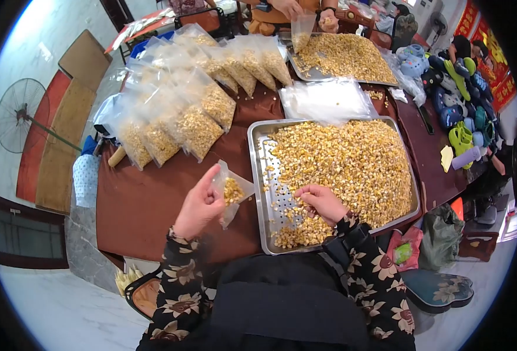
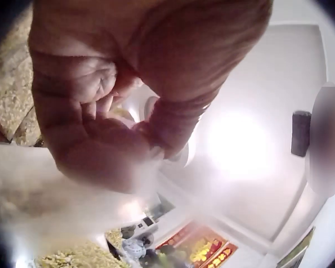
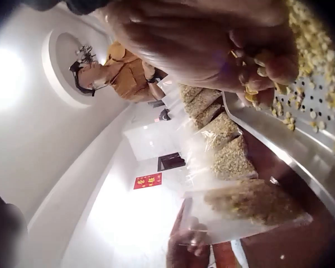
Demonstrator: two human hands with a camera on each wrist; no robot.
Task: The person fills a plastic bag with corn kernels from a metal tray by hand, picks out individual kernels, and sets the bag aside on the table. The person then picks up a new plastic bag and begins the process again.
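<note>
The left hand (image 1: 199,203) pinches the edge of a clear plastic bag (image 1: 233,192) partly filled with yellow corn kernels, held left of the metal tray (image 1: 257,199). In the right wrist view the same bag (image 3: 257,204) hangs from the left hand (image 3: 187,245). Over the perforated part of the tray, the right hand (image 1: 324,203) has curled fingers round some kernels (image 3: 251,92). A heap of corn (image 1: 346,158) covers most of the tray. The left wrist view shows the left hand (image 2: 100,111) close up, with the bag blurred.
Filled bags (image 1: 194,126) stand in rows at the left of the brown cloth (image 1: 141,216). Flat empty bags (image 1: 326,100) lie behind the tray. A second corn tray (image 1: 352,55) is at the back, beside another person's hands (image 1: 327,22). Shoes (image 1: 460,88) are piled at the right.
</note>
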